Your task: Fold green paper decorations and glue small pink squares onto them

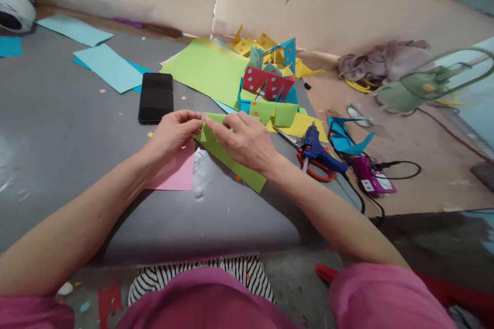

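Observation:
Both hands work at a folded green paper (249, 177) on the grey table. My left hand (173, 131) pinches its upper left corner between thumb and forefinger. From the right, my right hand (249, 140) lies over the paper, its forefinger stretched to that same corner and the other fingers curled on it; the part of the paper below this hand is hidden. A pink paper sheet (173, 175) lies under my left wrist. Close behind my right hand stands a folded green paper piece with orange dots (285, 114).
A blue glue gun (320, 150) and orange-handled scissors (326, 172) lie at right, by a purple power strip (372, 177). Behind are a black phone (156, 97), large green sheets (208, 69), light blue sheets (110, 67) and dotted folded paper pieces (268, 82).

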Demonstrator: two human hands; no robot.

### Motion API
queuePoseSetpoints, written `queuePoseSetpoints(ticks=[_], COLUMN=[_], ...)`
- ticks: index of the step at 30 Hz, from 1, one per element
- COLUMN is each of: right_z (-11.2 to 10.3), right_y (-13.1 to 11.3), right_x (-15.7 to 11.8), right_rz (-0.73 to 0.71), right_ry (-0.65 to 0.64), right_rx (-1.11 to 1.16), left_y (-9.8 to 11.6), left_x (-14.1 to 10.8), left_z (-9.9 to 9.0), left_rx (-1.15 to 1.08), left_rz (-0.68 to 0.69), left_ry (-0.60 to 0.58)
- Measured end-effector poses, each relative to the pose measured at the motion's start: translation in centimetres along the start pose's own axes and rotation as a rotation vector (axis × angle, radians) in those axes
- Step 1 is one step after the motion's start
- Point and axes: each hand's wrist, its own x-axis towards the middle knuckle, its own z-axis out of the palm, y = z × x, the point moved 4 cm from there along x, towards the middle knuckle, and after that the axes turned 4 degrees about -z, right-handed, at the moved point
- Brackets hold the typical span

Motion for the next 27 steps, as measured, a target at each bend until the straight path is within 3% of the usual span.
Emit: queuePoseSetpoints(ticks=[6, 18, 27], right_z=[0.9, 1.4, 1.2], right_y=[-0.5, 0.1, 0.3], right_x=[0.2, -0.3, -0.3], right_rz=[0.047, -0.001, 0.008], right_ry=[-0.102, -0.096, -0.158], right_rx=[0.089, -0.024, 0.049], left_y=[-0.1, -0.1, -0.2], left_x=[0.0, -0.4, -0.4], left_z=[0.1, 0.5, 0.5], left_rx=[-0.004, -0.030, -0.048], left_rz=[0.031, 0.012, 0.016], left_ry=[0.001, -0.009, -0.028])
